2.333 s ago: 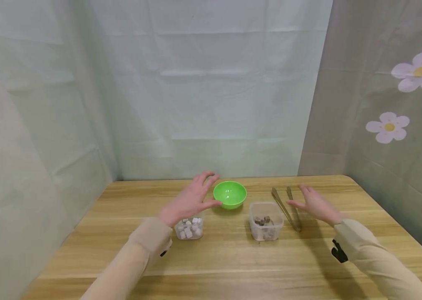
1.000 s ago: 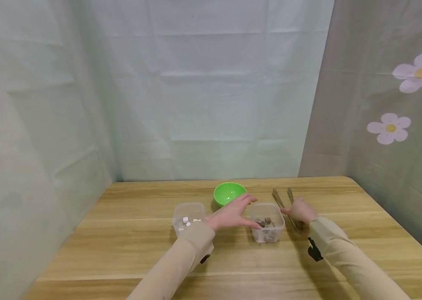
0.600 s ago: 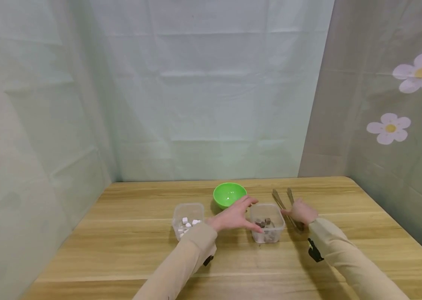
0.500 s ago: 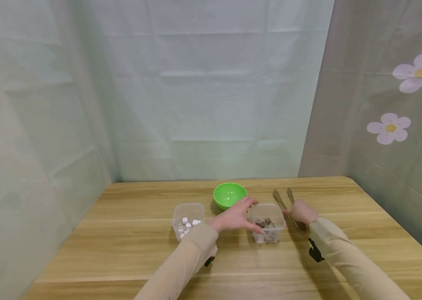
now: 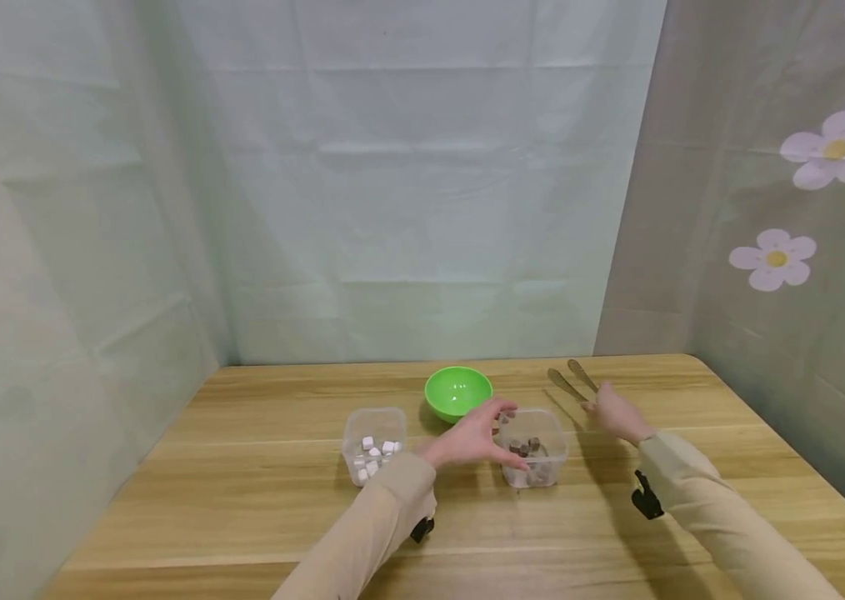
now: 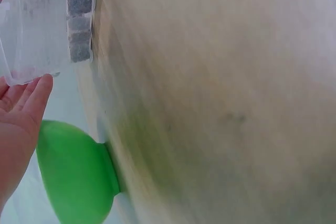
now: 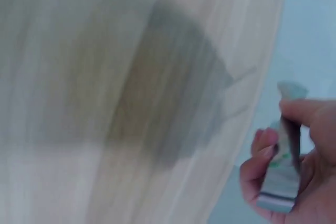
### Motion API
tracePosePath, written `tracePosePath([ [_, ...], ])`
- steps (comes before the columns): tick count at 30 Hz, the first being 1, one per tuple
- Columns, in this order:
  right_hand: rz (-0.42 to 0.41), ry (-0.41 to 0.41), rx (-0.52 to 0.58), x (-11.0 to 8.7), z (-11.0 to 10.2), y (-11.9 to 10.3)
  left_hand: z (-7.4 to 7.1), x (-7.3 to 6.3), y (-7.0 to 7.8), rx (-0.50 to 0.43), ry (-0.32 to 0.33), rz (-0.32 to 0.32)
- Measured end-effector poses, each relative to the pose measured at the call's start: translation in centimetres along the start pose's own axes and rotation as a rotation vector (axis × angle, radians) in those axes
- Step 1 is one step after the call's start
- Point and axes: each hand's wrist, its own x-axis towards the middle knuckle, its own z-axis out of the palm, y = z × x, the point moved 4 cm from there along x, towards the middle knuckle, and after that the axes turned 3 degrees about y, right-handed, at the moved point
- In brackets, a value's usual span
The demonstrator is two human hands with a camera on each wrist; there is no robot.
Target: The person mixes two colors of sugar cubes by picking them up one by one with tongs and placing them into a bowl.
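My right hand (image 5: 617, 413) grips a pair of metal tongs (image 5: 563, 383) near the joined end, held above the table with the two tips apart and pointing away. In the right wrist view the fingers and thumb wrap the flat bend of the tongs (image 7: 281, 179). My left hand (image 5: 470, 437) spans a clear plastic container (image 5: 553, 429), thumb on the near side and fingers on the far side. Several dark brown cubes (image 5: 532, 445) lie in it. The left fingertips (image 6: 39, 90) touch the container's wall in the left wrist view.
A green bowl (image 5: 457, 392) stands just behind my left hand. Left of it is a second clear container (image 5: 376, 415) with several white cubes (image 5: 368, 442). The wooden table (image 5: 242, 500) ends at a pale cloth backdrop (image 5: 422, 208).
My left hand went from above the white cubes' container to the brown cubes' container. My right hand came to the tongs, took hold of them and raised them from the table.
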Motion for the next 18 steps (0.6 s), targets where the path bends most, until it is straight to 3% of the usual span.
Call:
tracePosePath([
  [5,-0.07,0.013,-0.022,0.4,-1.6,0.0,0.2,-0.1,-0.2,-0.074,0.02,-0.008],
  [13,-0.196,0.039,-0.15,0.6,-4.3,-1.1,0.5,-0.2,-0.3,-0.15,0.042,-0.006],
  [18,-0.248,0.052,-0.211,0.6,-5.8,-2.0,0.2,-0.4,-0.2,-0.147,0.053,-0.033],
])
